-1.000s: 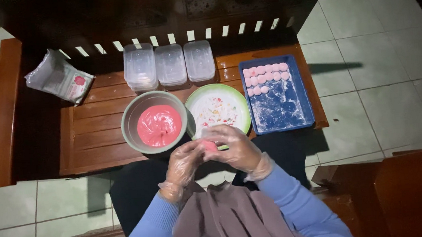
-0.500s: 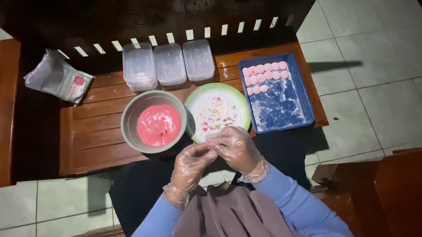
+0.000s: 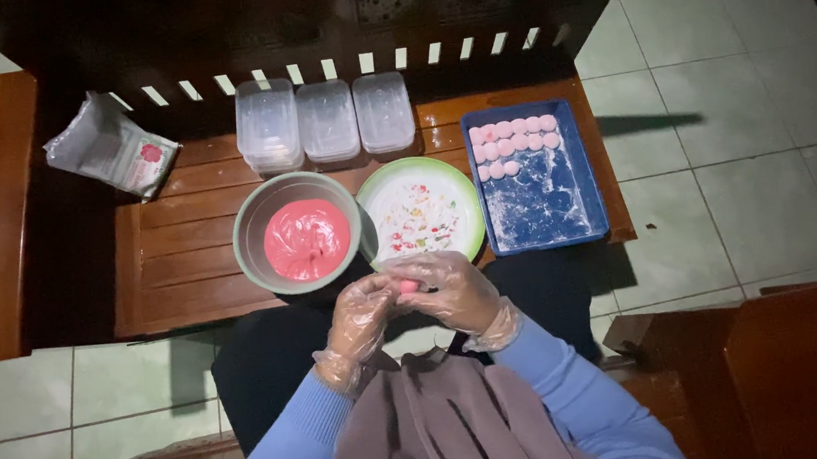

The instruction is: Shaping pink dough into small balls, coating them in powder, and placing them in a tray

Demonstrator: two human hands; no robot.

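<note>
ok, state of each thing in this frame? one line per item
left hand: gloved, pinching pink dough piece
right hand: gloved, cupped on the same piece
grey bowl: holds pink dough
plate: colourful bits scattered
blue tray: floured, pink balls in rows at far end
clear containers: lidded
plastic bag: lying flat

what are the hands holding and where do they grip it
A small pink dough piece, pinched between the fingertips of the gloved left hand and right hand; most of it is hidden.
</note>
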